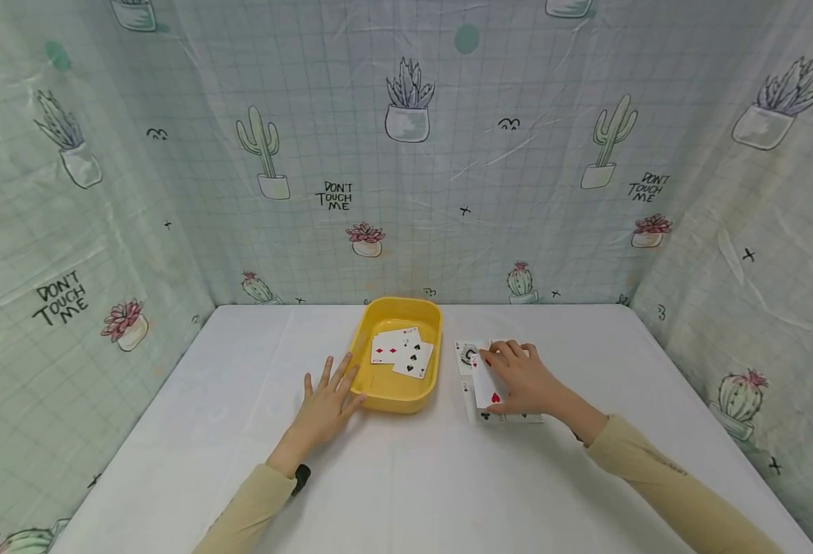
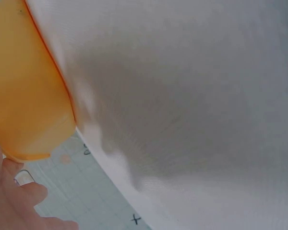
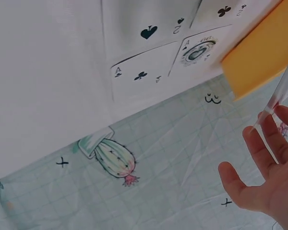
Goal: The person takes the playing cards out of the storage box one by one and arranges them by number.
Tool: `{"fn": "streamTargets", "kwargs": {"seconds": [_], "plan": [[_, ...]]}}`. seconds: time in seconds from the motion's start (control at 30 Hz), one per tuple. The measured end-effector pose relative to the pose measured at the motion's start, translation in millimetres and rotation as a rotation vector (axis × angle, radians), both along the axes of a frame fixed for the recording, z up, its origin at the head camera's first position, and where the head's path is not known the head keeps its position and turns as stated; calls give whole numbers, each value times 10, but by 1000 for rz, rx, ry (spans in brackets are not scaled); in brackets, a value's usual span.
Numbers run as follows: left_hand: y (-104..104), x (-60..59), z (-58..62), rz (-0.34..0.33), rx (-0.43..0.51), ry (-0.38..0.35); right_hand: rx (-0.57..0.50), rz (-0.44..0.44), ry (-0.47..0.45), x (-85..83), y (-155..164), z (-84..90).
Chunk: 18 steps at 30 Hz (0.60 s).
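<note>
My left hand (image 1: pixel 323 412), fingers spread, touches the near left side of a yellow plastic tray (image 1: pixel 381 391). In the left wrist view its fingertips meet the tray wall (image 2: pixel 31 96). To the right of the tray, my right hand (image 1: pixel 527 385) pinches a playing card with red hearts (image 1: pixel 485 388) between thumb and fingers. That card is held above other cards on the table; it appears edge-on in the right wrist view. Among those lower cards are an ornate ace of spades (image 3: pixel 198 51), an ace of clubs (image 3: pixel 139 76) and a two of spades (image 3: pixel 144 19), partly hidden from the head view.
Inside the tray lie overlapping cards, including a diamonds card (image 1: pixel 384 350) and a spades card (image 1: pixel 414 362). White cloth covers the table (image 1: pixel 406 492). Printed cactus curtains (image 1: pixel 406 192) rise behind it and on both sides.
</note>
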<state>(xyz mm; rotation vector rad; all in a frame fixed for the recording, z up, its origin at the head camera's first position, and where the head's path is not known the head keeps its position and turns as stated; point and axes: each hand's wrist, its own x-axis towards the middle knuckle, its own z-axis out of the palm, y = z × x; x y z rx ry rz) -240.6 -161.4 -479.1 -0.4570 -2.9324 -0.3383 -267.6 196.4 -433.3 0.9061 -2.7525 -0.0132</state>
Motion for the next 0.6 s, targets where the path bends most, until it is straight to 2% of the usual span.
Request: {"fn": "streamTargets", "kwargs": {"seconds": [0.13,0.4,0.6], "plan": [[-4,2,4,1,-1,2,-12,7,23,64,146,-44],[-3,-8,-9,-4,-8,12,-7,-36,14,177,426,-112],[-5,-15,-18,3,-12,-1,-16,-90,-41,218,619,-193]]}}
